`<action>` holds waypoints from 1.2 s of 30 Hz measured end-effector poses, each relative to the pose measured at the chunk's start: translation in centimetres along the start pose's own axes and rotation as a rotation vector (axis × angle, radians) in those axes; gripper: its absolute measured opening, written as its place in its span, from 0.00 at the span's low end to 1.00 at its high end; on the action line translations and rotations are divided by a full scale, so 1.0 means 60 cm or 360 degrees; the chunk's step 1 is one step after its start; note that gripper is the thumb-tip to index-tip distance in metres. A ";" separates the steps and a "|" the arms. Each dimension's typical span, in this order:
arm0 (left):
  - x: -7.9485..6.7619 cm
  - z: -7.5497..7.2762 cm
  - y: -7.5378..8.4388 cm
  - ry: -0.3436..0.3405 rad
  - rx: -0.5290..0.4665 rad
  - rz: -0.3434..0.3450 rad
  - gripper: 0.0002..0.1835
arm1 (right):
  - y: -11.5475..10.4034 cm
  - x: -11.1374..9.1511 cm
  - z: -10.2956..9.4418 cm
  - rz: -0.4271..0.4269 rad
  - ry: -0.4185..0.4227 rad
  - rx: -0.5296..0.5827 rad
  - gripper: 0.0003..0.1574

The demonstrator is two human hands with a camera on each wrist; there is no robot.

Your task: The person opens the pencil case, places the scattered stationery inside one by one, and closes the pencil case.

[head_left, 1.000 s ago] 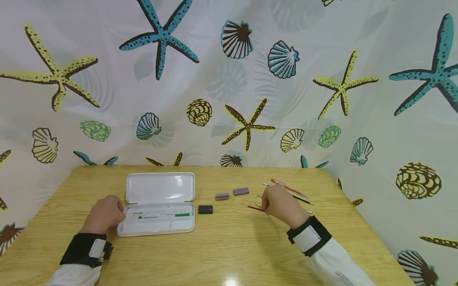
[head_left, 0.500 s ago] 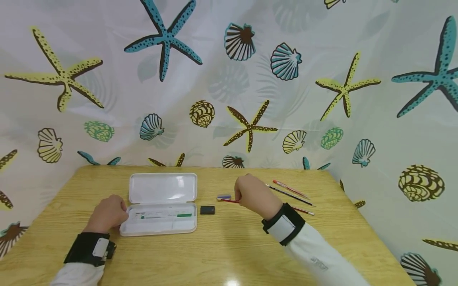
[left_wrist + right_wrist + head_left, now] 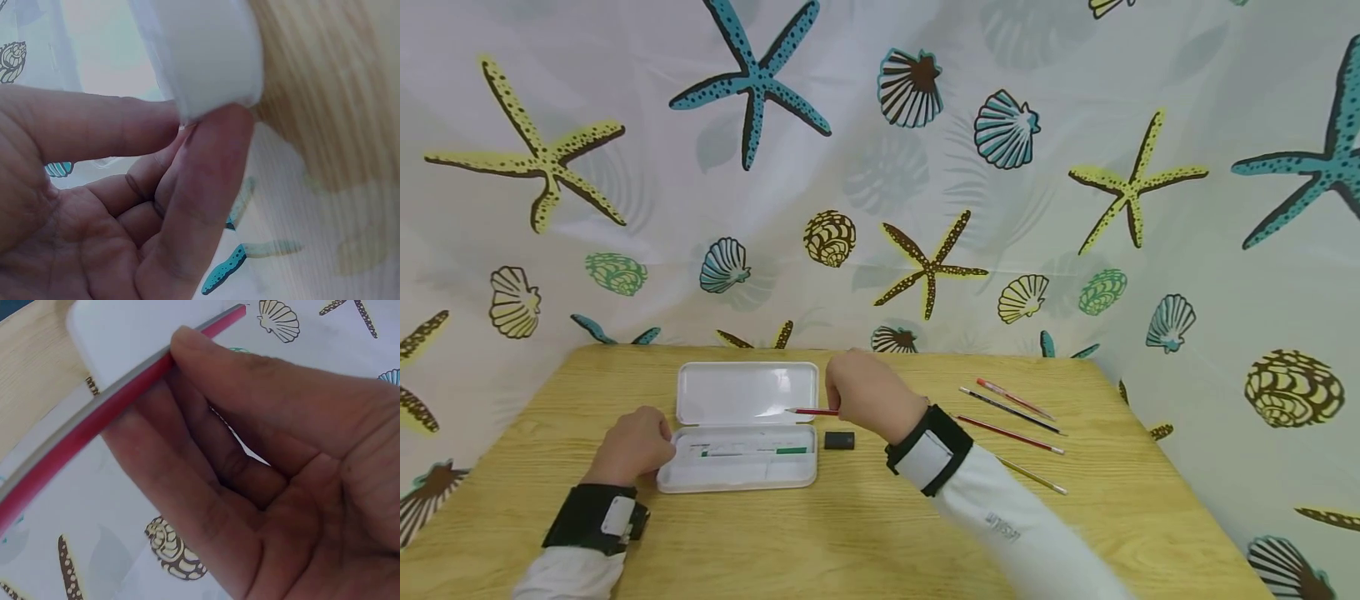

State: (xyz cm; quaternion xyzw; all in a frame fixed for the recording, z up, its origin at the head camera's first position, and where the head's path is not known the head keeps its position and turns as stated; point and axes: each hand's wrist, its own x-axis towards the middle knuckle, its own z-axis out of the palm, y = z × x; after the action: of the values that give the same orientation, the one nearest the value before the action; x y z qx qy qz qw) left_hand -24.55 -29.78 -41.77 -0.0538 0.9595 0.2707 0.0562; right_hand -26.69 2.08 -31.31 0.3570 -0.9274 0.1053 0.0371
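Since half a second ago my right hand [image 3: 872, 393] has been travelling left, away from the loose pencils [image 3: 1011, 435] and up to the white case [image 3: 715, 477], and it is carrying the red pencil [image 3: 812, 411] along.

In the head view, grey print [image 3: 1002, 527] is running along my right sleeve [image 3: 1037, 554], the letters showing too small for me to read. Marks inside the case are also staying unreadable. The red pencil is pointing left over the lower part of the open lid [image 3: 741, 392]; I cannot tell whether it is touching. A black block [image 3: 839, 440] is sitting just beside the case's right edge. The wooden table [image 3: 850, 542] is stretching broadly in front of the case and over toward the loose pencils, which are lying well apart from it. In the case, the long back compartment is holding a pale strip with green parts [image 3: 792, 451], while a divider is splitting the front row in two. My left hand [image 3: 632, 447] is staying at the case's left side.

In the left wrist view, my thumb and finger are pinching the case's rounded edge.

In the right wrist view, my thumb and fingers are gripping the red pencil, its grey and red sides showing, with a white corner of the case lying behind.
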 end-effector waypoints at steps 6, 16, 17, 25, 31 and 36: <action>0.000 0.000 -0.003 0.0008 -0.0004 0.0003 0.05 | -0.033 0.030 0.011 -0.0045 -0.0013 0.0008 0.16; -0.002 0.003 -0.003 0.0021 -0.0027 0.0013 0.03 | -0.085 0.069 0.032 -0.0014 -0.0112 0.0038 0.16; -0.003 0.002 -0.003 0.0024 -0.0026 0.0015 0.03 | -0.089 0.074 0.036 -0.0010 -0.0121 0.0035 0.16; -0.005 0.003 -0.002 0.0026 -0.0003 0.0003 0.04 | -0.110 0.104 0.075 -0.0014 -0.0114 -0.0033 0.16; -0.006 0.002 0.001 0.0042 0.0005 0.0012 0.03 | -0.113 0.134 0.114 0.0024 -0.0088 -0.0068 0.13; -0.004 0.001 0.000 0.0030 -0.0009 -0.0016 0.04 | -0.120 0.152 0.137 0.0056 -0.0097 -0.0090 0.11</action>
State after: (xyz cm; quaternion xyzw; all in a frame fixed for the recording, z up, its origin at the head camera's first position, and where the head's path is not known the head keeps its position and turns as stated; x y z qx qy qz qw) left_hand -24.29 -29.72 -41.77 -0.0614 0.9589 0.2726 0.0484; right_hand -28.60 -10.90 -36.79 0.3426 -0.9368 0.0689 0.0171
